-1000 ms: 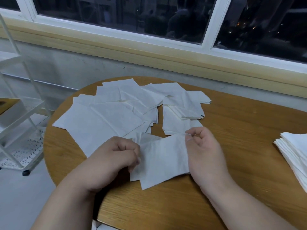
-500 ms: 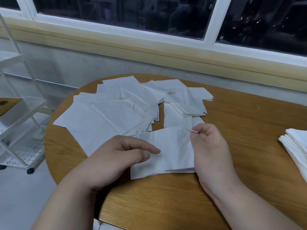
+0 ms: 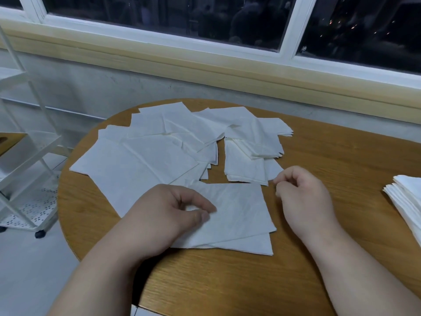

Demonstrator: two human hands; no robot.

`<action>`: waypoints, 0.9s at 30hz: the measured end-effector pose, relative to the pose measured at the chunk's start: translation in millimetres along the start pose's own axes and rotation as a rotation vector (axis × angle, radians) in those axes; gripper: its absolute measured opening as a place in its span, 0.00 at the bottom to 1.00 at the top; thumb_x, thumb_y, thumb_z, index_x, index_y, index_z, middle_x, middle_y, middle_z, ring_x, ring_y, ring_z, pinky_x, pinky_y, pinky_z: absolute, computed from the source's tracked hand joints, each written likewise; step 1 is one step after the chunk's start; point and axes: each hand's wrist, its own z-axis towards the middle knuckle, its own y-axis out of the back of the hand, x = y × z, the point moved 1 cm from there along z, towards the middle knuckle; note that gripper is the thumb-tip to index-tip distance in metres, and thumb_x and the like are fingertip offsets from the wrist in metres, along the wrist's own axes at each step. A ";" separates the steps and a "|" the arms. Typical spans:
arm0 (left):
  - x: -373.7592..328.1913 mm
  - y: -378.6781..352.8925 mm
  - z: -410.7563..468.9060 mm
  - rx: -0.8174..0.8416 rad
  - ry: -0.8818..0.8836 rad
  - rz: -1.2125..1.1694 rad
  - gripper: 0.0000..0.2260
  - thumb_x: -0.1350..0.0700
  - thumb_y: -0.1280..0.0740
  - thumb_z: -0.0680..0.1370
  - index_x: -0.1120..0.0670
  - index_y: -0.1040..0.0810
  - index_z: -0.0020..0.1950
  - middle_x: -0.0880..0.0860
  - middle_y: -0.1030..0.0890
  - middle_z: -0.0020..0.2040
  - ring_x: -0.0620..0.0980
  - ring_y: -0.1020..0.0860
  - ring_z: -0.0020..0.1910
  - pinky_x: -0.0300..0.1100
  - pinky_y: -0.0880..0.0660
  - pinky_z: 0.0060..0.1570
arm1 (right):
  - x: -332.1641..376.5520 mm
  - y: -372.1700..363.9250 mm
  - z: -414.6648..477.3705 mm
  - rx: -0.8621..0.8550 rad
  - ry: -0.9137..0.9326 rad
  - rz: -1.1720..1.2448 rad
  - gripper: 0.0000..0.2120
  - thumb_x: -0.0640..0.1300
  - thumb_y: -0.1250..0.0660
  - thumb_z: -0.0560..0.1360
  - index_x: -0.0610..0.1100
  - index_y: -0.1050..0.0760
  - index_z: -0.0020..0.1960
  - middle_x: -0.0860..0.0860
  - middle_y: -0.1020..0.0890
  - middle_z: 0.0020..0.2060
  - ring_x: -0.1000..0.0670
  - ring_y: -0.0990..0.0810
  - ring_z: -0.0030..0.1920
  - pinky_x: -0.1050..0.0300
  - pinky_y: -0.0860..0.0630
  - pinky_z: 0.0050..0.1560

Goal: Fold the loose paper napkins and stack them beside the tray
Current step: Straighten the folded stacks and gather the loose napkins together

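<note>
Having released the napkin (image 3: 241, 208), the right grip (image 3: 305, 201) is curling empty just beside it, while the left grip (image 3: 164, 220) is pressing relaxed fingers on it, mid-frame on the worktop (image 3: 227, 293).

No text, label or number can be read anywhere
</note>
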 end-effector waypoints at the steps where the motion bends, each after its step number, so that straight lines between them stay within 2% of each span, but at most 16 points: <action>1: -1.0 0.3 -0.6 0.007 -0.008 0.002 0.09 0.52 0.25 0.74 0.36 0.15 0.41 0.52 0.29 0.30 0.46 0.31 0.31 0.38 0.36 0.33 | -3.2 0.0 5.1 -0.008 0.001 -0.035 0.08 0.39 0.36 0.76 0.49 0.22 0.41 0.52 0.19 0.42 0.56 0.24 0.40 0.57 0.32 0.36; 3: -1.6 0.5 -0.9 0.020 -0.018 -0.007 0.11 0.55 0.26 0.75 0.37 0.14 0.41 0.49 0.35 0.27 0.45 0.36 0.27 0.36 0.40 0.29 | -9.1 -2.0 13.9 -0.019 0.018 -0.115 0.06 0.45 0.34 0.77 0.51 0.21 0.43 0.55 0.19 0.45 0.55 0.23 0.45 0.59 0.33 0.38; 5: -0.9 0.6 -1.2 0.041 -0.035 0.000 0.11 0.55 0.26 0.75 0.37 0.14 0.42 0.49 0.38 0.27 0.46 0.38 0.27 0.37 0.41 0.29 | -12.6 -6.3 18.5 -0.006 0.037 -0.207 0.06 0.52 0.32 0.77 0.52 0.22 0.42 0.55 0.21 0.44 0.53 0.23 0.47 0.59 0.33 0.38; 8: 0.1 0.5 -1.1 0.077 -0.054 -0.017 0.07 0.50 0.27 0.72 0.36 0.15 0.45 0.50 0.35 0.29 0.47 0.36 0.29 0.41 0.39 0.33 | -11.7 -13.6 21.4 -0.005 0.060 -0.264 0.10 0.57 0.30 0.75 0.52 0.23 0.40 0.55 0.23 0.41 0.51 0.24 0.47 0.56 0.34 0.39; 11: 1.1 -0.7 -0.7 0.092 -0.053 -0.031 0.11 0.48 0.32 0.68 0.36 0.15 0.47 0.54 0.31 0.31 0.50 0.34 0.31 0.42 0.37 0.36 | -7.9 -17.1 25.3 0.000 0.063 -0.315 0.13 0.59 0.29 0.74 0.51 0.24 0.39 0.56 0.24 0.40 0.50 0.24 0.47 0.54 0.32 0.43; 13: -0.4 -1.3 -0.6 0.083 -0.060 -0.034 0.09 0.51 0.29 0.72 0.37 0.15 0.47 0.52 0.33 0.30 0.50 0.35 0.30 0.42 0.38 0.34 | -7.1 -18.5 28.6 0.009 0.046 -0.354 0.14 0.61 0.29 0.73 0.52 0.24 0.39 0.56 0.24 0.41 0.49 0.24 0.48 0.52 0.28 0.46; 15: 0.0 -1.2 -0.9 0.067 -0.058 -0.019 0.12 0.57 0.28 0.76 0.37 0.15 0.46 0.49 0.36 0.27 0.48 0.38 0.28 0.41 0.40 0.31 | -7.7 -20.6 31.0 0.012 0.020 -0.380 0.14 0.62 0.30 0.73 0.52 0.25 0.39 0.57 0.23 0.41 0.49 0.23 0.49 0.50 0.26 0.48; 22: -2.7 -1.7 -1.5 0.063 -0.053 -0.006 0.15 0.60 0.30 0.77 0.37 0.15 0.46 0.46 0.39 0.24 0.46 0.40 0.25 0.38 0.42 0.27 | -1.5 -25.1 33.5 0.009 -0.032 -0.422 0.17 0.62 0.31 0.72 0.50 0.25 0.36 0.54 0.20 0.38 0.47 0.21 0.45 0.45 0.22 0.48; 27: -3.0 -2.1 0.2 0.061 -0.052 -0.003 0.15 0.60 0.30 0.77 0.38 0.15 0.46 0.45 0.39 0.23 0.46 0.41 0.24 0.38 0.43 0.26 | -0.5 -28.0 34.5 -0.003 -0.038 -0.394 0.13 0.61 0.30 0.72 0.55 0.28 0.39 0.55 0.20 0.44 0.47 0.21 0.50 0.43 0.23 0.54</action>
